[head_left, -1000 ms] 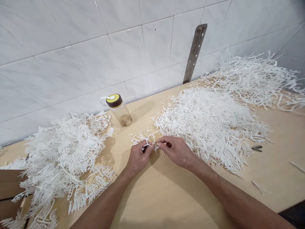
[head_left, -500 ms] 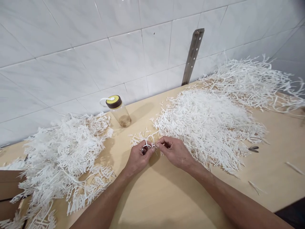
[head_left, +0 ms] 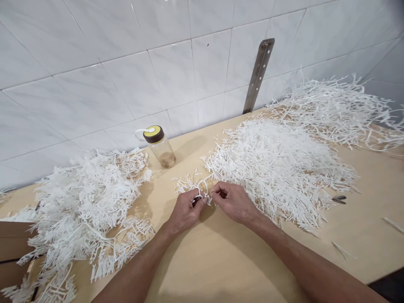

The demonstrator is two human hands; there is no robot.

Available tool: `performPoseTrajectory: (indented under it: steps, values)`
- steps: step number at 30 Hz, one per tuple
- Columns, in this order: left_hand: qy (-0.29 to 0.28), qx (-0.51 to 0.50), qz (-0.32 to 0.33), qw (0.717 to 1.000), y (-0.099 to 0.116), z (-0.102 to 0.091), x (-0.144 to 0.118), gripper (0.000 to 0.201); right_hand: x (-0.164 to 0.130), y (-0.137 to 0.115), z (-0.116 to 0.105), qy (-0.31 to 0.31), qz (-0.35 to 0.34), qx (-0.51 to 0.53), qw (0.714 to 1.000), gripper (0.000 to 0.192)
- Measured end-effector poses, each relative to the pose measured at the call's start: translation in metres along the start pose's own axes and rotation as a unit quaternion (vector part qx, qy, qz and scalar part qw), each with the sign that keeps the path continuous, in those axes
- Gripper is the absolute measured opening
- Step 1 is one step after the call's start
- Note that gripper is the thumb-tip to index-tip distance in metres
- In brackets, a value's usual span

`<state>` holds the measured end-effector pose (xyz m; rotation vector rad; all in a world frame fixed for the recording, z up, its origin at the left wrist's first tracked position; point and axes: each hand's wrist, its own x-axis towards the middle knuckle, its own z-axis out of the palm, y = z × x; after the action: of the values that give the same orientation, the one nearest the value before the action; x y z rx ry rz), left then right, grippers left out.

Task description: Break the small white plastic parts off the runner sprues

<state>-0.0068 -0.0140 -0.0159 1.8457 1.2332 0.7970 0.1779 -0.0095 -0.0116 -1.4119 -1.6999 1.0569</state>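
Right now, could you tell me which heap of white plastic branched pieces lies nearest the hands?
The middle heap, just beyond the right hand; the others lie farther off.

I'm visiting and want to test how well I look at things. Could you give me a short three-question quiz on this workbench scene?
1. True or false: both hands pinch the same small white plastic sprig.
2. What stands by the tiled wall between the two nearer white heaps? A) a mug B) a clear bottle C) a paint tin
3. Fill in: the small dark tool lies on the table on the ______ side of the middle heap.

Key
1. True: the left hand and right hand meet on it.
2. B, the clear bottle, with its yellow-topped lid.
3. Right: the dark tool lies beside the middle heap.
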Motion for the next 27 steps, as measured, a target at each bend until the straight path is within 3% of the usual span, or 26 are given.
performPoseTrajectory:
  steps: [4, 7, 13, 19, 27]
  values:
    - [-0.018, 0.041, 0.018, 0.999, 0.0025, 0.0002, -0.0011, 0.025, 0.0045, 0.0024, -0.0047, 0.054, 0.024, -0.047, 0.997, 0.014]
    - [-0.003, 0.016, -0.005, 1.000, -0.0002, 0.0019, -0.0014, 0.024, 0.0057, 0.0042, -0.0081, 0.098, 0.034, -0.017, 0.994, 0.015]
    - [0.047, -0.036, -0.037, 0.998, -0.0059, 0.0043, 0.0001, 0.028, 0.0010, 0.0029, -0.0054, 0.080, 0.000, 0.024, 0.997, 0.023]
    - [0.040, -0.041, -0.042, 0.997, -0.0061, 0.0043, 0.0001, 0.032, -0.0006, -0.0023, -0.0057, -0.022, -0.050, 0.000, 0.998, 0.027]
    - [0.036, -0.045, -0.036, 0.998, -0.0064, 0.0032, 0.0013, 0.034, 0.0014, 0.0019, -0.0020, -0.008, -0.048, -0.014, 0.999, 0.018]
